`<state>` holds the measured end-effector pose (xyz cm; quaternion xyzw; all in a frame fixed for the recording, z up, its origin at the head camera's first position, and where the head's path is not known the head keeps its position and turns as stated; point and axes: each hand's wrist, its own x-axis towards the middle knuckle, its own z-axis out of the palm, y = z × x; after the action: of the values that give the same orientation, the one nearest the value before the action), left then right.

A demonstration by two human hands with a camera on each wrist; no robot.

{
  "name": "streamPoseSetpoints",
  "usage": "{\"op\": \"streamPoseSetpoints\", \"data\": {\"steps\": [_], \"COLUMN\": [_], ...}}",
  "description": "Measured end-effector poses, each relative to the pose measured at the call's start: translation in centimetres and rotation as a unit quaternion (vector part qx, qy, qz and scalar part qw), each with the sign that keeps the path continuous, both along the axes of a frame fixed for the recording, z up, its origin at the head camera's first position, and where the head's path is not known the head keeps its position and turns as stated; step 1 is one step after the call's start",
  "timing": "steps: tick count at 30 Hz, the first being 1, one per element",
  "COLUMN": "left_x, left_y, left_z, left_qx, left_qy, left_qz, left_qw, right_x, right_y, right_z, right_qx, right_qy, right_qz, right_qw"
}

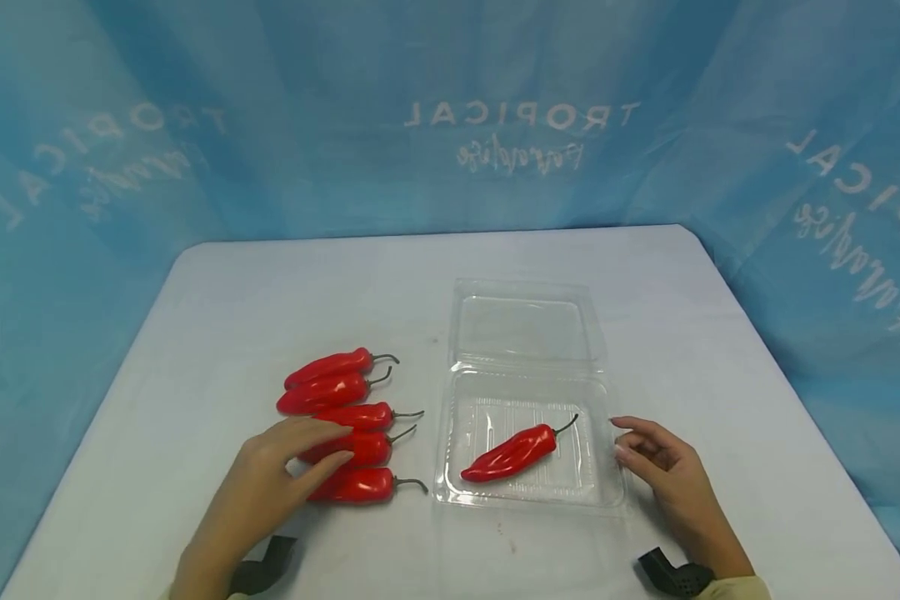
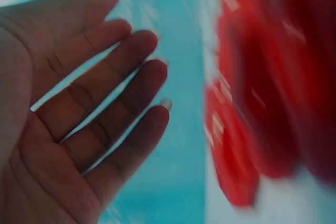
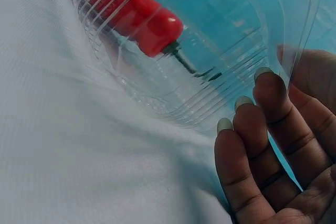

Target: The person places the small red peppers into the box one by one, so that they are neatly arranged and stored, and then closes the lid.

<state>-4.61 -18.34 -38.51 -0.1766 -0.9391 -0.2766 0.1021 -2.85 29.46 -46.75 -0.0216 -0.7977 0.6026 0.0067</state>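
Note:
In the head view, my left hand (image 1: 270, 475) hovers over a column of several red peppers (image 1: 356, 485) on the left of the table, thumb and fingers apart. The left wrist view has the fingers of that hand (image 2: 100, 93) nearly straight, beside the blurred peppers (image 2: 231, 156), holding nothing. A clear plastic container (image 1: 457, 492) lies with its lid (image 1: 525, 321) folded back, one red pepper (image 1: 513, 454) slanting inside it. At the container's right edge is my right hand (image 1: 667, 479), fingers loosely bent; in the right wrist view its fingertips (image 3: 270, 80) are against or very near the clear wall (image 3: 210, 106).
A white-covered table (image 1: 727, 400) bears everything. Blue sheeting (image 1: 525, 192) with mirrored lettering hangs behind it and at both sides. A black wrist device (image 1: 266, 567) shows at the left wrist, another (image 1: 675, 575) at the right.

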Motion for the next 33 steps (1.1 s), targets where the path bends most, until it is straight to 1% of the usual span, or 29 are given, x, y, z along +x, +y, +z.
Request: {"op": "streamPoseSetpoints", "data": {"steps": [3,6,9,14,17,19,23,26,30,33], "left_x": [0.9,1.6,1.9,1.8,1.9,1.9,2.0,2.1,2.5,2.8], "left_y": [-1.7,-2.7,-3.2,-3.3,-3.3,-3.3,-3.2,-3.3,-3.5,-3.8], "left_z": [-1.1,-2.1,-2.9,-3.8,-4.1,-4.1,-4.2,-4.3,-3.9,-3.3], "left_qx": [-0.007,-0.007,-0.004,-0.011,-0.018,-0.022,-0.024,-0.025,-0.027,-0.023], "left_qy": [-0.022,-0.047,-0.066,-0.111,-0.131,-0.133,-0.125,-0.121,-0.119,-0.120], "left_qz": [0.040,0.066,0.069,0.055,0.051,0.048,0.038,0.033,0.045,0.060], "left_qw": [0.9989,0.9967,0.9955,0.9923,0.9900,0.9897,0.9911,0.9918,0.9916,0.9907], "right_x": [0.1,0.2,0.2,0.3,0.2,0.1,-0.1,-0.1,0.0,0.1], "right_y": [0.2,0.5,0.7,0.8,0.8,0.7,0.5,0.4,0.2,0.0], "right_z": [0.2,0.2,0.1,-0.2,-0.2,-0.2,-0.1,-0.1,0.0,0.0], "right_qx": [0.012,0.010,-0.003,-0.031,-0.037,-0.032,-0.033,-0.025,-0.015,-0.017], "right_qy": [0.000,0.003,0.009,0.012,0.015,0.017,0.021,0.022,0.023,0.023], "right_qz": [-0.004,-0.007,-0.003,0.001,0.002,0.003,0.005,0.009,0.012,0.013], "right_qw": [0.9999,0.9999,1.0000,0.9994,0.9992,0.9993,0.9992,0.9994,0.9996,0.9995]}}
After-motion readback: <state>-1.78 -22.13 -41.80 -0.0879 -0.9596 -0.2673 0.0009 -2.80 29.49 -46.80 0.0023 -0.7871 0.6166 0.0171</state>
